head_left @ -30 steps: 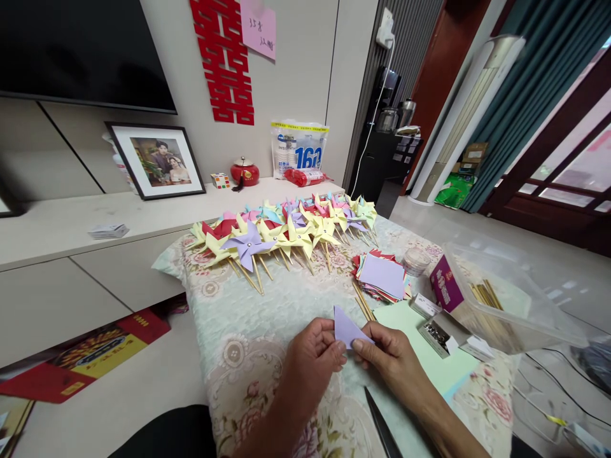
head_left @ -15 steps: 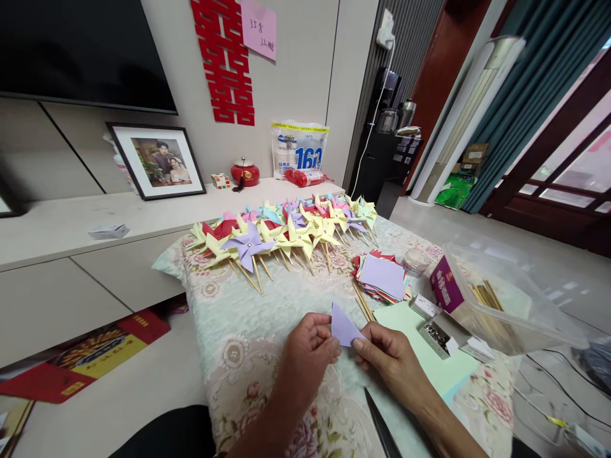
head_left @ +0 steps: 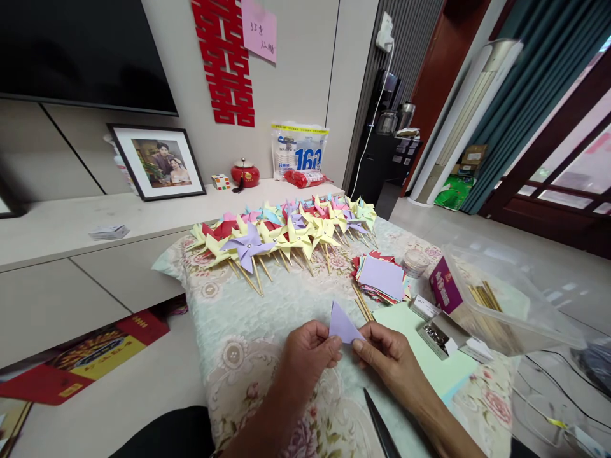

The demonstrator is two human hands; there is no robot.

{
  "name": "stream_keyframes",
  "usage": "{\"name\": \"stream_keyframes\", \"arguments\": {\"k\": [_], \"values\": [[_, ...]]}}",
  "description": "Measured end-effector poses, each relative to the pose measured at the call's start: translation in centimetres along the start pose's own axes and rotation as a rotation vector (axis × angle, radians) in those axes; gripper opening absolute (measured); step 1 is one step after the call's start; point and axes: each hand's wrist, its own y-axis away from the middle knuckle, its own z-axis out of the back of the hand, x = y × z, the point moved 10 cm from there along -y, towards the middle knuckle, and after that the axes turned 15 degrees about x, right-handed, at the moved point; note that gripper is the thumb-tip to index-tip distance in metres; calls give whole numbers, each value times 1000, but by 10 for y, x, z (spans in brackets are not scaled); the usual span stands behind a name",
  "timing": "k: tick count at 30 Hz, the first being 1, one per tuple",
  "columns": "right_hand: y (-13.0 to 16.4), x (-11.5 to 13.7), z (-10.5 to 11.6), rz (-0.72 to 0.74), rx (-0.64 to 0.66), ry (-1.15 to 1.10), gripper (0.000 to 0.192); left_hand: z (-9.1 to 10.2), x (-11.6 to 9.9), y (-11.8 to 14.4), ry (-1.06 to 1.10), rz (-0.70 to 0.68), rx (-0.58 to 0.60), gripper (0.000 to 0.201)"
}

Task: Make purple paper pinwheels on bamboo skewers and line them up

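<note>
Clear bin point(head_left: 515, 312) lies tipped at the right of the table, its mouth toward the centre; inside, a bundle of sticks point(head_left: 484, 299) and a purple box point(head_left: 445, 284) at the mouth; small open box of pins point(head_left: 433, 336) just near of the bin on a green sheet point(head_left: 429, 356); round tub point(head_left: 415, 261) just left of the purple box, contents not legible.

Left hand point(head_left: 308, 353) pinches the left lower corner of a lilac triangle point(head_left: 342, 327) of folded paper between thumb and fingers; right hand point(head_left: 389, 356) pinches its right lower corner likewise; the triangle is held above the cloth at the near centre of the table, apex up, clear of the surface.

Paper stack point(head_left: 382, 277), lilac sheet on top, sits right of centre, between the hands and the tub; loose sticks point(head_left: 361, 300) lie against its near left edge; scissors point(head_left: 379, 429) lie near, just right of the left forearm, blades only in view.

Pinwheels point(head_left: 286, 232) in yellow, lilac, red, pink and blue are ranked across the far end of the table, sticks pointing near.

Table carries a pale floral cloth point(head_left: 238, 324); beyond it a low cabinet point(head_left: 71, 235) bears a framed photo point(head_left: 157, 162), a red jar point(head_left: 244, 172) and a white bag point(head_left: 300, 149); dark screen point(head_left: 81, 54) on the wall above; red paper-cut point(head_left: 222, 60) on the wall to its right; teal curtain point(head_left: 529, 95) far right.
</note>
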Motion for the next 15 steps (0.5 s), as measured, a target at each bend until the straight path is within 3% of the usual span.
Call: {"name": "stream_keyframes", "arguments": {"k": [4,6,9,12,15], "values": [[-1,-10,4,-39,-36,-147,42,0,1,-3,-98,-29,63,20],[-2,-16,4,-62,-36,-295,41,2,-18,3,-282,-183,34,43],[-3,-22,-4,-90,10,-468,39,-7,-60,27,-736,-533,-53,70],[-2,-23,-17,-112,82,-578,36,-25,-85,52,-1125,-815,-148,54],[-2,-18,-23,-112,148,-626,36,-31,-96,65,-1270,-965,-221,32]]}}
